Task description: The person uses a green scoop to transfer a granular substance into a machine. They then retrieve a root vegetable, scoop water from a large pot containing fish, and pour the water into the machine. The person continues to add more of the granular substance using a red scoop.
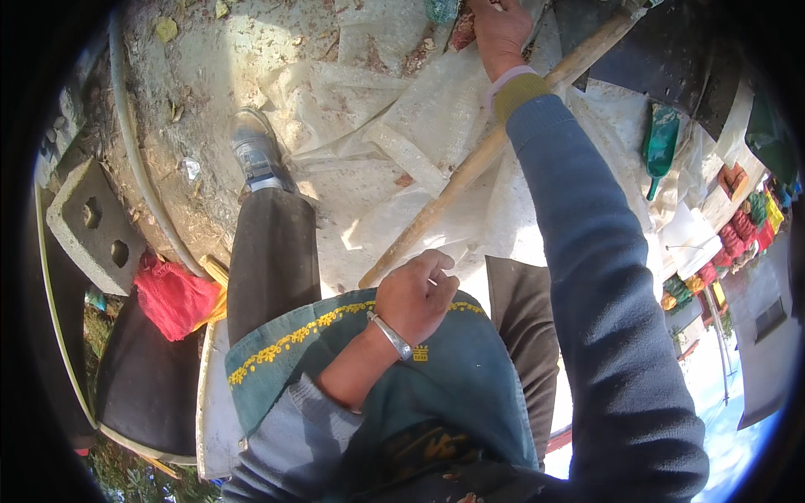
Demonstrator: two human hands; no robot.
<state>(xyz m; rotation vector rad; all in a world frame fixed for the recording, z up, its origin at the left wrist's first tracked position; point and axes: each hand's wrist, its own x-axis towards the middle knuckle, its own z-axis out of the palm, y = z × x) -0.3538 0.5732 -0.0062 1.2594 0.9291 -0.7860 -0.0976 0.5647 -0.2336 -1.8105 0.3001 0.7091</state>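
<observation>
Outdoor work area, as viewed from where I stand: bare, dusty ground [201,63], strewn with a few dry leaves [166,30], is partly covered by creased, translucent sheeting [449,109]. At left, a pale hose [128,134] curves past a grey concrete block [94,235] pierced by two holes, with green foliage [138,482] beyond. At right, a grey wall [755,369] with a dark window [770,318] adjoins blue, cloud-streaked sky [725,436]; strong sunlight casts distinct shadows.

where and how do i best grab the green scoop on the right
Best by its slim handle, probably with the right hand, coming from the person's own side. The green scoop has its wide pan pointing away and its narrow handle toward the person, so the fingers could likely close around the handle without touching the pan.
</observation>
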